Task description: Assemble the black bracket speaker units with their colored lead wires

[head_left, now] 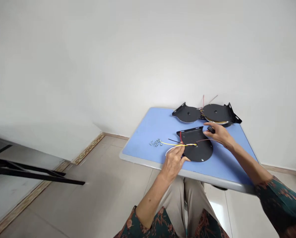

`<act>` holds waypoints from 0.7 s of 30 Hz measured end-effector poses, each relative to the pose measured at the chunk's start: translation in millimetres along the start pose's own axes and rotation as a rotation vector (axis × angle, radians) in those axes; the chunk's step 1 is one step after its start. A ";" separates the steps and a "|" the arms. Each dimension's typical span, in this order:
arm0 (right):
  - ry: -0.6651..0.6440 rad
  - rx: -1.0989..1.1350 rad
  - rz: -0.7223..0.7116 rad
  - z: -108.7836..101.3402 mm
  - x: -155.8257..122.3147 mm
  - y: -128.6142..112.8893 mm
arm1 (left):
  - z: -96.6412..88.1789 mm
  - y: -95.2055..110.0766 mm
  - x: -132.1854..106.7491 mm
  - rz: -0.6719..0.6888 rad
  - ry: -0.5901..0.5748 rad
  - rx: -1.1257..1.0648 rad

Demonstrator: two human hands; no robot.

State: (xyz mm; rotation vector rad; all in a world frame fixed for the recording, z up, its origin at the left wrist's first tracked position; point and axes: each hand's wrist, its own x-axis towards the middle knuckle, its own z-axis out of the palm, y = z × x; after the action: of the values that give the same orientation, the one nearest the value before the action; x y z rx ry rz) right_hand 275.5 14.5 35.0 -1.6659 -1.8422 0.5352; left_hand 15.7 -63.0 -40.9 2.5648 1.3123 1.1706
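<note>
A rounded black metal plate with a raised, slotted edge lies near the front of the blue table. Yellow, white, black and red wires come to its centre hole and run out to the left. My left hand is at the plate's left side, its fingers closed over the wires and its thumb against the plate. Over the plate's back right corner, my right hand grips a small black part, mostly hidden by the fingers. A thin reddish wire runs beneath my right wrist.
Several small metal screws or nuts lie loose on the blue tabletop, left of the plate. At the back are two more black plate assemblies with wires, close to the white wall. A black metal frame juts in at far left.
</note>
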 end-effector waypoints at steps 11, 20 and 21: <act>-0.108 -0.456 -0.417 9.4 16.9 -152.1 | -2.8 7.6 9.4 -0.030 -0.095 -0.013; -0.517 -0.647 -0.434 109.6 25.3 -184.3 | -4.7 11.8 11.1 -0.044 -0.139 0.007; -0.506 -0.659 -0.399 112.2 22.0 -183.7 | -4.7 11.8 11.1 -0.039 -0.152 0.010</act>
State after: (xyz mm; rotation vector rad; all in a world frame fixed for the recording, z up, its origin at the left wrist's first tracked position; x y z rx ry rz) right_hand 62.8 21.8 74.3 -1.5491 -2.8740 0.1832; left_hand 24.8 -64.2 -26.7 2.5635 1.3313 0.9445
